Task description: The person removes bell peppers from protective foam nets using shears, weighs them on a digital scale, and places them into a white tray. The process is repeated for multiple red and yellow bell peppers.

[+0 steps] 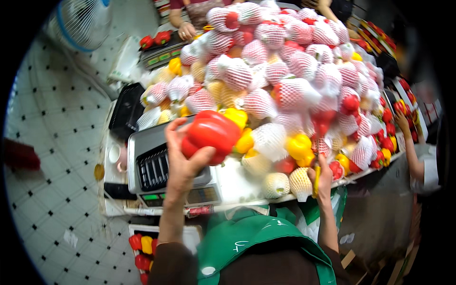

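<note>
A large red bell pepper [211, 137] is gripped in my left hand [183, 156], raised above a weighing scale [202, 178] and a black ribbed tray [153, 166] lying on it. My right hand [323, 178] is closed around a slim yellow-handled tool [317, 178] at the table's near edge; blur hides its working end. Just beyond both hands rises a big heap of red and yellow peppers, many in white foam net sleeves [237, 73]. A yellow pepper [299, 146] and two net-covered ones [276, 185] are nearest my right hand.
Black trays [127, 108] and a white mug [117, 154] stand left of the scale. Below the table is a crate of peppers [142, 244]. Another person's hand [186, 31] is at a far scale; a co-worker's arm [412, 147] reaches in at right. A fan [80, 23] stands far left.
</note>
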A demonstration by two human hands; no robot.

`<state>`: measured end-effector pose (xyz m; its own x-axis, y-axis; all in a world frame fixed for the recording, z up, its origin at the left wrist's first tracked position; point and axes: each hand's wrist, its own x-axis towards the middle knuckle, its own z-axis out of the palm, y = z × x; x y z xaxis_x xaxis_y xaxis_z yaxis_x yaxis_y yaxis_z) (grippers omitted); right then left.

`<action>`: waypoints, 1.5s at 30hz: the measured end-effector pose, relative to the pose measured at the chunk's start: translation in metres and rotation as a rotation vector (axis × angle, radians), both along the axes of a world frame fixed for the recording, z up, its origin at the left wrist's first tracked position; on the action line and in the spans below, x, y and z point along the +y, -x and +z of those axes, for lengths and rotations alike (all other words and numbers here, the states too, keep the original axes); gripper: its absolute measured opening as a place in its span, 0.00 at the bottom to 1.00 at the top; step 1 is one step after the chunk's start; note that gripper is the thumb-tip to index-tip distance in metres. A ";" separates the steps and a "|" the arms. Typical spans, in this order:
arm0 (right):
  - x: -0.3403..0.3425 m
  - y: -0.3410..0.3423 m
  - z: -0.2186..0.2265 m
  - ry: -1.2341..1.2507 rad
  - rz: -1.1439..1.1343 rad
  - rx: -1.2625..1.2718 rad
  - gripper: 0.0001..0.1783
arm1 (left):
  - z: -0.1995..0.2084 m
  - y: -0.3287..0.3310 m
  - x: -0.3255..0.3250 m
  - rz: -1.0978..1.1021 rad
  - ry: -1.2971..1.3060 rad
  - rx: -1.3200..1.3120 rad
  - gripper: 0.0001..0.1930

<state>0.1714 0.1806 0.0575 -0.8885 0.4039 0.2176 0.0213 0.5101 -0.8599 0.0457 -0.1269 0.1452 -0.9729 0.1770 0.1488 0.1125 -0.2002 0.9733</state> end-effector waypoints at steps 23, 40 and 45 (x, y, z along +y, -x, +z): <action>-0.013 0.006 -0.024 0.242 0.011 0.035 0.25 | -0.053 0.056 -0.183 0.457 1.107 0.113 0.25; -0.009 0.034 -0.048 -0.009 -0.066 0.091 0.10 | -0.069 0.238 -0.018 -0.227 1.068 0.519 0.20; -0.007 0.036 -0.043 0.010 -0.082 -0.071 0.10 | -0.104 0.275 0.038 -0.066 1.490 0.281 0.30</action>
<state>0.1351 0.1735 0.0145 -0.8653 0.4780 0.1510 0.1235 0.4952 -0.8600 -0.2293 -0.0885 0.0410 -0.9289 0.3695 -0.0258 0.3537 0.9054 0.2351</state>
